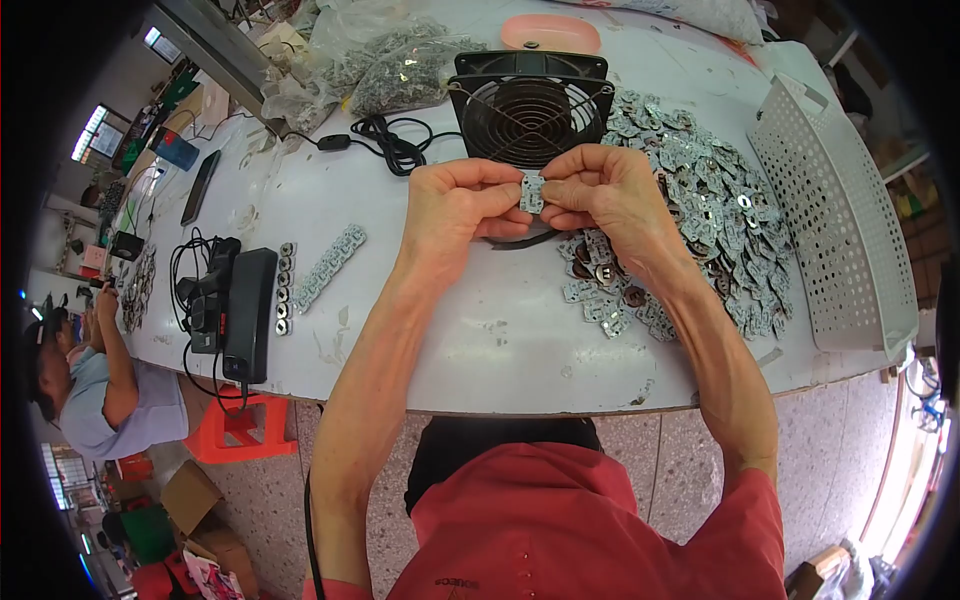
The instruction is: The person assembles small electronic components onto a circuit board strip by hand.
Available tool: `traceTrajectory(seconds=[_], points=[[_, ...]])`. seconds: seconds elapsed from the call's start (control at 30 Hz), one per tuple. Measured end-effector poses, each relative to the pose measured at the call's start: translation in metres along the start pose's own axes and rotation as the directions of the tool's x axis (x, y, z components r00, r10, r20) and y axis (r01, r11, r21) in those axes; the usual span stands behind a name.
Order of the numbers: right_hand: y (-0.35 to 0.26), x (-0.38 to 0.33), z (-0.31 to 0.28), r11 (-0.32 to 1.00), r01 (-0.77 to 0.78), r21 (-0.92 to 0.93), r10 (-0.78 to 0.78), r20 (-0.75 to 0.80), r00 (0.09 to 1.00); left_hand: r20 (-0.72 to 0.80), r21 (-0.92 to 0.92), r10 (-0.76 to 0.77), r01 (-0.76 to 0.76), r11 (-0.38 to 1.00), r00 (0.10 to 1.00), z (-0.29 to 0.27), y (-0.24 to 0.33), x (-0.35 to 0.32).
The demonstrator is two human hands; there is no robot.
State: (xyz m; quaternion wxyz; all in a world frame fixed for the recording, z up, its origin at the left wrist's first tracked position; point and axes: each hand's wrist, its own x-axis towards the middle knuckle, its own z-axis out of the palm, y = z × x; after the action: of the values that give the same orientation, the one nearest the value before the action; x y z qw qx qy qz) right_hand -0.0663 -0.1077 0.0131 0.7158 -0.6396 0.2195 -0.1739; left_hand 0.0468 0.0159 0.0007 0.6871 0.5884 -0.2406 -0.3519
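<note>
Shiny metal plate (532, 192); glossy white table (480, 340); black plastic fan (530, 105).

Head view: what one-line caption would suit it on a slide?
Both hands, left hand and right hand, pinch a small metal plate over a white table.

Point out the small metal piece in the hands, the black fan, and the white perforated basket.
metal piece (532, 192), head view, its middle between the fingertips
fan (530, 118), head view, centre of its grille
basket (835, 215), head view, its perforated wall
</note>
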Motion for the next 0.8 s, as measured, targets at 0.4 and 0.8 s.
traceTrajectory(seconds=[0.4,0.8], points=[[0.004,0.002,0.000,0.999,0.040,-0.030,-0.040,-0.006,0.999,0.000,-0.033,-0.061,0.061,0.998,0.998,0.000,0.002,0.001],[0.010,0.002,0.003,0.970,0.204,-0.132,-0.209,-0.023,0.978,0.043,-0.077,-0.137,0.140,0.987,0.990,-0.006,0.002,0.003]])
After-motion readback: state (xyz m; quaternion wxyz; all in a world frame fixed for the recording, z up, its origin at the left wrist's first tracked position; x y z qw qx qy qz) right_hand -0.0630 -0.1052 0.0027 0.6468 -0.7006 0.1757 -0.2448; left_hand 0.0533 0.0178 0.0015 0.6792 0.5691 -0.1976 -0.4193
